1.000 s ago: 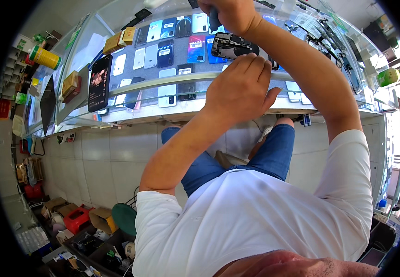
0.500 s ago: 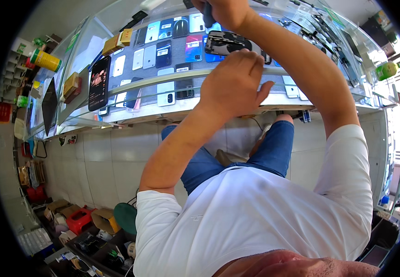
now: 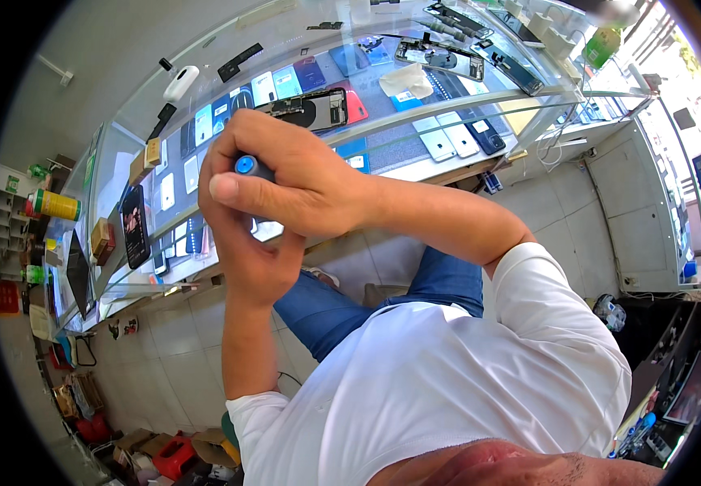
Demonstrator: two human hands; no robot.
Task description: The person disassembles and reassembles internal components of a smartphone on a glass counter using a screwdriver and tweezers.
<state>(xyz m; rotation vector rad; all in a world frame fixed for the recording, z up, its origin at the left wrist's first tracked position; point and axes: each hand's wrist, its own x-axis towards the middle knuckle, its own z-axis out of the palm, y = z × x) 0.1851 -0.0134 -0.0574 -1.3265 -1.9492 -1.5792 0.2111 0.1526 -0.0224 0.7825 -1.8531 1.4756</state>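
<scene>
A screwdriver-like tool with a dark grey handle and a blue end cap is in my right hand, whose fingers wrap round it. The thumb lies along the near side of the handle; the tip is hidden. My left hand is under and beside the right hand, touching or nearly touching it. Its fingers are mostly covered, so what they hold does not show. Just beyond both hands, an opened phone with bare inner parts lies on the glass counter, its left end partly behind the right hand.
Under the glass counter lie several phones. Another opened phone and a crumpled white tissue rest farther right. At the left, a lit phone stands upright near small boxes and a yellow bottle.
My right hand has come from the counter's far side, with the tool, to my left hand. The left hand has left the opened phone. The view has turned to the right.
</scene>
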